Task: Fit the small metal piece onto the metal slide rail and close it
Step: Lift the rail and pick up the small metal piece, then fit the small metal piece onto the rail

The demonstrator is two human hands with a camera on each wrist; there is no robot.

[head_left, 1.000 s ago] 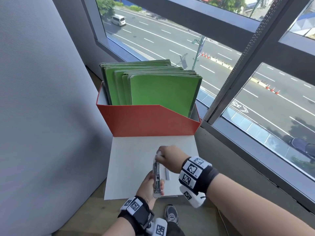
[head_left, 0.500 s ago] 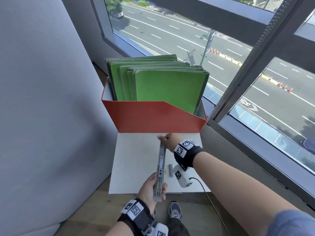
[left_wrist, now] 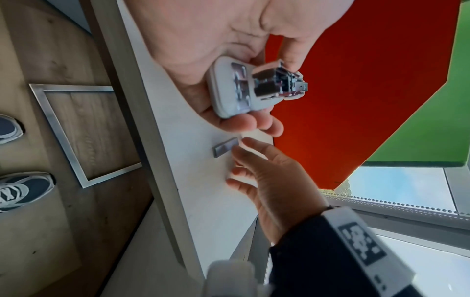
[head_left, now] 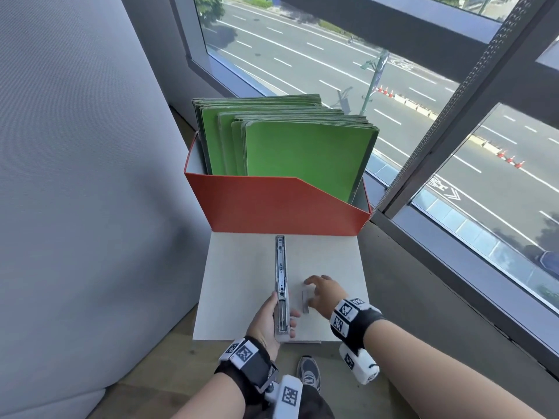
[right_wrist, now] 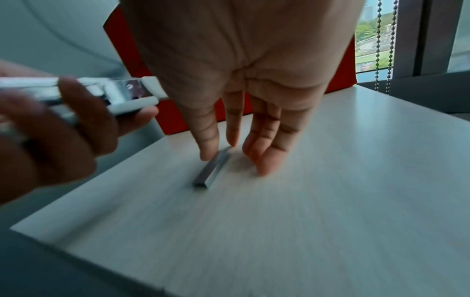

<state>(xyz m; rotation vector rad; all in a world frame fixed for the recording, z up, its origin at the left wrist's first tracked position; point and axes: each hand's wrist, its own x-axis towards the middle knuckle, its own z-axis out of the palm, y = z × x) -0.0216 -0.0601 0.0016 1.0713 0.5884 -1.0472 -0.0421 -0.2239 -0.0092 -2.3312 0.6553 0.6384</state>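
My left hand grips the near end of a long metal slide rail, which stretches away from me over the white table in its extended state. The rail's grey end faces the left wrist camera. A small metal piece lies flat on the table just right of the rail. My right hand reaches down over it with straight fingers, fingertips touching or almost touching the small metal piece. It is not lifted.
An orange file box full of green folders stands at the table's far end. A grey partition is on the left, a window on the right. My shoes and a metal floor frame are below.
The rail has been pulled out to full length. My right hand let go of its far end and came back down to the small metal piece on the table.
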